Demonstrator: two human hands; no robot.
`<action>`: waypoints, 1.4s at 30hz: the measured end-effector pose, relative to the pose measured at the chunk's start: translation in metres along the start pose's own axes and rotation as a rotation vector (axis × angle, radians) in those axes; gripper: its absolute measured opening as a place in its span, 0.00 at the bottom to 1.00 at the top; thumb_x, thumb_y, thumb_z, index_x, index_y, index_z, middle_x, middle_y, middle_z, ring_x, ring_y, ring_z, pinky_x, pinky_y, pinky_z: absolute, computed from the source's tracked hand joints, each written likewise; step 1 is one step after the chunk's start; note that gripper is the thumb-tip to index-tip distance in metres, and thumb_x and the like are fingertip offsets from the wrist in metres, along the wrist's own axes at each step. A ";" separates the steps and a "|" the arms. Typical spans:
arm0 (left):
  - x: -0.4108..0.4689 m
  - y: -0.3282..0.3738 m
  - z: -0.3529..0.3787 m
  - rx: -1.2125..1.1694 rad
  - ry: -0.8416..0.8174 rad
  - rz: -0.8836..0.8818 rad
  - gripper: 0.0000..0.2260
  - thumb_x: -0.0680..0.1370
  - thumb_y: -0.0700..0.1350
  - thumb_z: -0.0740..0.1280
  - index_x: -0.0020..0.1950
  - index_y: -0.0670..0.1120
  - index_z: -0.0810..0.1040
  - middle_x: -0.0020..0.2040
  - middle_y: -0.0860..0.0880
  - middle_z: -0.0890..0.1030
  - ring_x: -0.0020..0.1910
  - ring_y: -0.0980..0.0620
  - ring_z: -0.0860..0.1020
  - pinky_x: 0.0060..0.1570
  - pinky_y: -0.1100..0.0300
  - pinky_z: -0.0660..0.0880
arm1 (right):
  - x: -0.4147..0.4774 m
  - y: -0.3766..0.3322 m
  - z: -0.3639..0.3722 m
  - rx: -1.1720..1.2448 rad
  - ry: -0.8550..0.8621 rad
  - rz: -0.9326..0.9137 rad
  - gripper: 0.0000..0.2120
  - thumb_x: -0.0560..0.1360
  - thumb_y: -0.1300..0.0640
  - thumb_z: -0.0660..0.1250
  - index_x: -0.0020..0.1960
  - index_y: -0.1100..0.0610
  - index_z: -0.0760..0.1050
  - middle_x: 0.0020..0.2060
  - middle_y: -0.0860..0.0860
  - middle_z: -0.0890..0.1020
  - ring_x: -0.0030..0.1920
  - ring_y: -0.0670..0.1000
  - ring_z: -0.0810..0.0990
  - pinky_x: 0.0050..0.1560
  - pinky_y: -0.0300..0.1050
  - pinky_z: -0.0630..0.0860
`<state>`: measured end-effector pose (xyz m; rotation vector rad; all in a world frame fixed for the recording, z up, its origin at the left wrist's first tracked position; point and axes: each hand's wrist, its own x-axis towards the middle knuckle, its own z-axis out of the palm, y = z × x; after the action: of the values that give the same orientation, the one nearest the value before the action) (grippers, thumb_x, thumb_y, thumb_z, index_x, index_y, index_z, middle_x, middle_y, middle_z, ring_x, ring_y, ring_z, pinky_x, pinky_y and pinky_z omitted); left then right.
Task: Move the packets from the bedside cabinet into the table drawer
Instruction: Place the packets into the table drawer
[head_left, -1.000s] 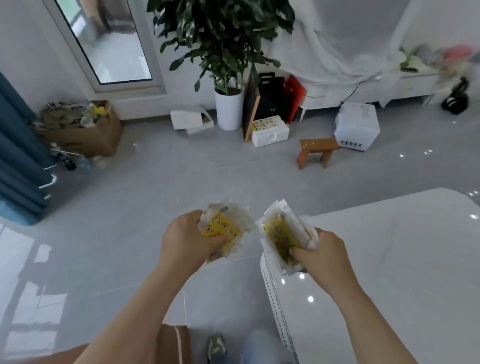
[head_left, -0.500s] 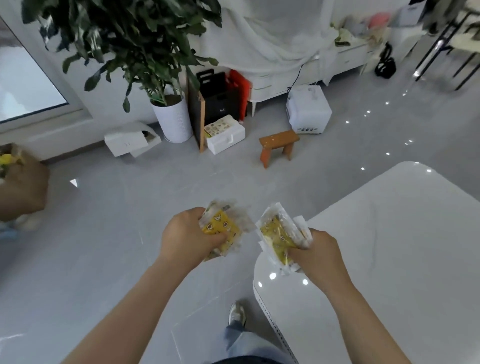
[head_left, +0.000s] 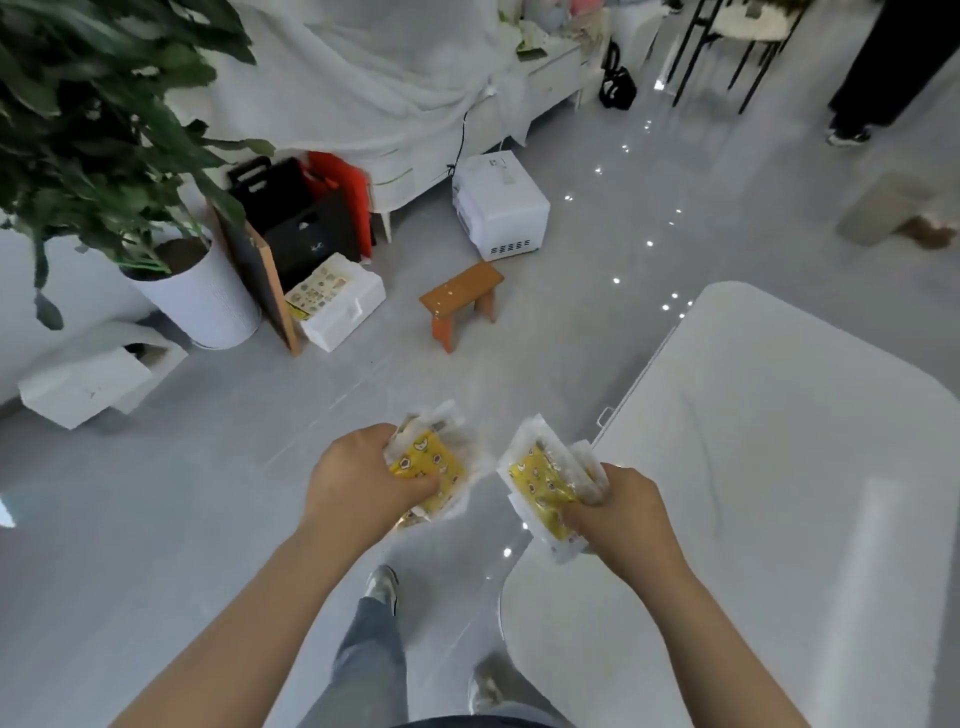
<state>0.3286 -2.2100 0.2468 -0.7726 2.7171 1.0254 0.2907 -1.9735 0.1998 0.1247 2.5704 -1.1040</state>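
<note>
Right hand (head_left: 621, 512), clutching yellow-printed clear plastic packets (head_left: 543, 480), lies nearer the white table's (head_left: 779, 467) small edge handle (head_left: 605, 417) than the packet-holding left hand (head_left: 358, 480), frame centre.

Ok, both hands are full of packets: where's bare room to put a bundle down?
The white table top, right of the right hand, is bare from its near rounded corner to its far edge. The open floor between the orange stool and the left hand is also free. Along the wall it is crowded: plant pot, boxes, bags.
</note>
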 end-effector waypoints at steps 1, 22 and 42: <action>0.018 0.003 -0.005 0.009 -0.014 0.029 0.10 0.64 0.50 0.75 0.36 0.47 0.76 0.33 0.50 0.79 0.35 0.53 0.78 0.34 0.56 0.75 | 0.010 -0.007 0.004 -0.004 0.017 0.018 0.12 0.62 0.64 0.65 0.30 0.60 0.61 0.25 0.51 0.67 0.28 0.50 0.62 0.29 0.43 0.60; 0.308 0.125 -0.013 0.206 -0.421 0.566 0.11 0.65 0.51 0.77 0.39 0.49 0.78 0.35 0.53 0.80 0.36 0.56 0.78 0.35 0.59 0.74 | 0.165 -0.099 0.023 0.296 0.431 0.413 0.12 0.64 0.67 0.68 0.29 0.58 0.67 0.24 0.49 0.71 0.25 0.47 0.65 0.23 0.34 0.59; 0.489 0.299 0.060 0.400 -0.804 0.992 0.10 0.66 0.52 0.76 0.38 0.50 0.78 0.36 0.53 0.81 0.38 0.54 0.78 0.36 0.59 0.73 | 0.309 -0.144 -0.007 0.443 0.843 0.819 0.11 0.64 0.64 0.69 0.30 0.59 0.66 0.23 0.50 0.69 0.26 0.48 0.64 0.26 0.40 0.59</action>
<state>-0.2465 -2.1845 0.2289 0.9458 2.3140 0.6072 -0.0315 -2.0847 0.1981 1.8899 2.3229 -1.3892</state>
